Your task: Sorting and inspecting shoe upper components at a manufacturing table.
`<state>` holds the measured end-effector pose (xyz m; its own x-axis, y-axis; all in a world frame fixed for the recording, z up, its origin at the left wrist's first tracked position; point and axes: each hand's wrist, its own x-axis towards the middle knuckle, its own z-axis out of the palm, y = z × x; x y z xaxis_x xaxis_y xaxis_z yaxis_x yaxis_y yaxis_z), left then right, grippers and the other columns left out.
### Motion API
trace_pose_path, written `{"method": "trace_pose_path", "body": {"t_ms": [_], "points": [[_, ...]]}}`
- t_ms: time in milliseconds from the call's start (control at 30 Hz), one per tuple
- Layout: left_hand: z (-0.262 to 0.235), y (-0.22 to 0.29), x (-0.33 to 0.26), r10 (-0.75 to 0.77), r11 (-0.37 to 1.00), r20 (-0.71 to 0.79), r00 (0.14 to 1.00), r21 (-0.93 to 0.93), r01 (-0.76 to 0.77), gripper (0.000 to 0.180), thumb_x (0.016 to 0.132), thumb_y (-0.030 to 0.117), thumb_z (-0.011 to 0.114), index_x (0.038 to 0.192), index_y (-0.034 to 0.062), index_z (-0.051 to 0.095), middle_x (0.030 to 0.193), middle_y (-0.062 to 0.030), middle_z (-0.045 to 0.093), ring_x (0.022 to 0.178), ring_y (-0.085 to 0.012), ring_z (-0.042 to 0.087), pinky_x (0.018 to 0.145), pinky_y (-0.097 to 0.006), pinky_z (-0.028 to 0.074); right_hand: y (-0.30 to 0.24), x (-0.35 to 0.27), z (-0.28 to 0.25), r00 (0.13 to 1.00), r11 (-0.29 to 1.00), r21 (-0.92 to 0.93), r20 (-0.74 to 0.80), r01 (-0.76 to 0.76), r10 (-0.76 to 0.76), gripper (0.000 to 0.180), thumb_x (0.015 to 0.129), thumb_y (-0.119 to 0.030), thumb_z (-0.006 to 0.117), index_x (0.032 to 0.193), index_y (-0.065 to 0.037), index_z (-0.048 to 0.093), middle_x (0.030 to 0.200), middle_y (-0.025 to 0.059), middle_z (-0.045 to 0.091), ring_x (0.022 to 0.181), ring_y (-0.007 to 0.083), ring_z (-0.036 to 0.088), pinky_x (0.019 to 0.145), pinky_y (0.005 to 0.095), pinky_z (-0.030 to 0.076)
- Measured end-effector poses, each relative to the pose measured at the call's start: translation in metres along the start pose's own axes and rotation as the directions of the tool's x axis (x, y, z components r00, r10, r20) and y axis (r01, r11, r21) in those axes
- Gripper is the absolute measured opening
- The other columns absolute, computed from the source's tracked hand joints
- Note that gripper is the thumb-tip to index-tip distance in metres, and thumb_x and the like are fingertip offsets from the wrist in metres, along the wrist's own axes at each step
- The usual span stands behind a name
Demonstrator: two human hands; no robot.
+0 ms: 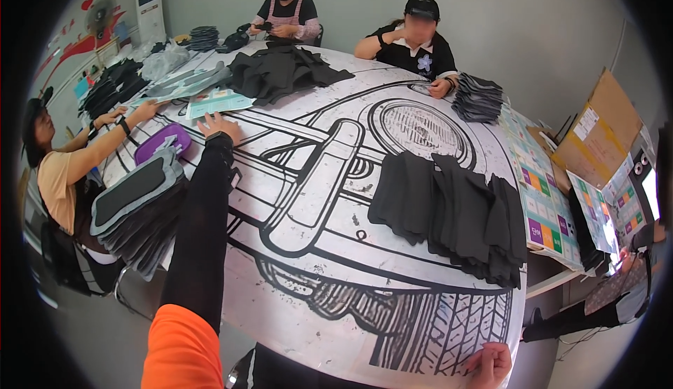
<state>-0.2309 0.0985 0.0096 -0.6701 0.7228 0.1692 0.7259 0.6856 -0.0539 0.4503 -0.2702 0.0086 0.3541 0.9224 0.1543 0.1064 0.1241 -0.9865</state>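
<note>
The left hand (pixel 219 127) lies flat and spread on the table (pixel 329 263), fingers loose and holding nothing, at the end of a black sleeve with an orange upper part. Just beside it to the left sits a purple pouch (pixel 162 142), and nearer along the table's left edge a stack of grey-edged black pads (pixel 137 196) overhangs the rim. The right hand (pixel 489 364) curls over the near edge of the table at the lower right, fingers bent onto the rim, grasping only the edge.

The tabletop carries a large black-and-white drawing of a vehicle, and its middle, between the two hands, is open. To the right a row of overlapping black fabric pieces (pixel 449 210) reaches close to the right edge. Farther off lies a heap of black cloth (pixel 280 70), with a pale teal sheet (pixel 219 101) beside it and a small pile of dark pieces (pixel 478 98) by a seated person's hand. Three other people sit around the far and left sides.

Off the right edge stand flat boards printed with small coloured squares (pixel 543 210) and a brown cardboard box (pixel 596 133) bearing a white label
</note>
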Motion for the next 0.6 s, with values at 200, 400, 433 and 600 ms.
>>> {"method": "trace_pose_path", "body": {"t_ms": [200,400,433,600], "points": [[0.019,-0.016,0.028,-0.078,0.996,-0.092,0.993,0.028,0.081,0.056,0.101,0.051,0.049,0.141,0.0155,0.066,0.167,-0.0132,0.03,0.157,-0.0404,0.014,0.12,-0.069,0.008,0.001,-0.001,0.002,0.999,0.996,0.077,-0.008,-0.035,0.036,0.012,0.106,-0.012,0.06,0.109,0.0,0.064,0.07,0.0091,0.065,0.051,0.0101,0.052,0.049,0.0217,0.041],[0.003,0.007,0.024,-0.031,0.998,0.015,0.999,0.047,0.03,0.054,0.098,0.049,0.051,0.144,0.0216,0.064,0.169,-0.0118,0.028,0.158,-0.0406,0.011,0.121,-0.069,0.004,0.002,-0.003,-0.001,1.0,1.0,0.005,-0.016,-0.01,0.01,0.015,0.105,-0.013,0.061,0.11,0.001,0.063,0.069,0.0082,0.063,0.052,0.0117,0.053,0.049,0.0231,0.041],[0.004,0.002,0.029,-0.034,0.998,0.012,0.999,0.051,0.033,0.054,0.098,0.049,0.051,0.144,0.0216,0.064,0.169,-0.0118,0.028,0.158,-0.0406,0.011,0.121,-0.069,0.004,0.002,-0.002,-0.001,1.0,1.0,0.009,-0.013,-0.011,0.011,0.015,0.105,-0.013,0.061,0.11,0.001,0.063,0.069,0.0082,0.063,0.052,0.0117,0.053,0.049,0.0231,0.041],[0.008,-0.012,0.039,-0.033,0.997,-0.046,0.998,0.068,0.036,0.047,0.098,0.038,0.05,0.137,0.0181,0.068,0.156,-0.0098,0.047,0.152,-0.0398,0.027,0.12,-0.069,0.012,-0.003,0.002,0.005,0.996,0.996,-0.027,-0.029,-0.082,0.081,0.015,0.105,-0.013,0.061,0.108,0.001,0.063,0.067,0.0075,0.061,0.053,0.0119,0.053,0.05,0.023,0.041]]}}
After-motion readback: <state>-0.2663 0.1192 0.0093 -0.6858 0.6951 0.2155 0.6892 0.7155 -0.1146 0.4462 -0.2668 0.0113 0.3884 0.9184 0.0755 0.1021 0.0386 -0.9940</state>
